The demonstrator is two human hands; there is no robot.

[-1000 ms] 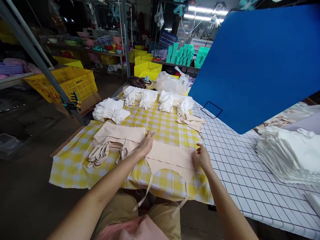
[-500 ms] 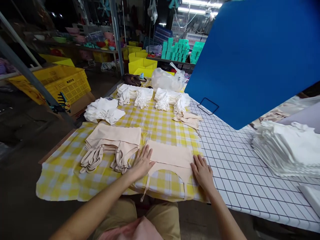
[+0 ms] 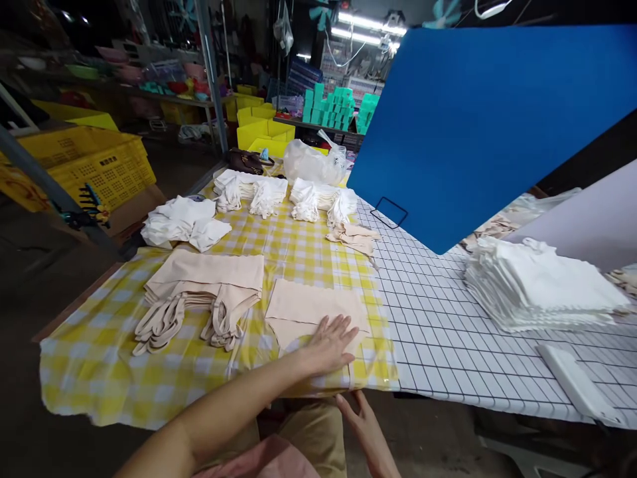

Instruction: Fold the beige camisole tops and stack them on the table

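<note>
A beige strappy top [image 3: 303,303] lies flat on the yellow-and-white checked cloth, its straps toward me. My left hand [image 3: 329,346] rests on its lower right part, palm down with fingers stretched out, covering some of the neckline. At the table's front edge, just below one strap, is my right hand [image 3: 365,425]. Its thumb and fingers stand apart, and I make out nothing held in them. To the left sits a pile of beige tops [image 3: 206,275], with their straps bunched toward me.
White garment stacks [image 3: 251,186] [image 3: 323,196] and a loose white heap [image 3: 182,220] lie farther back, near a plastic bag [image 3: 313,162]. A small beige piece [image 3: 353,237] lies mid-table. On the right are a blue board [image 3: 478,133], a white garment stack [image 3: 537,285] and a white object [image 3: 580,385].
My left hand has moved from the top's left edge rightward onto the fabric. My right hand has left the top's right edge and dropped to the table's front edge. The view has turned right.
</note>
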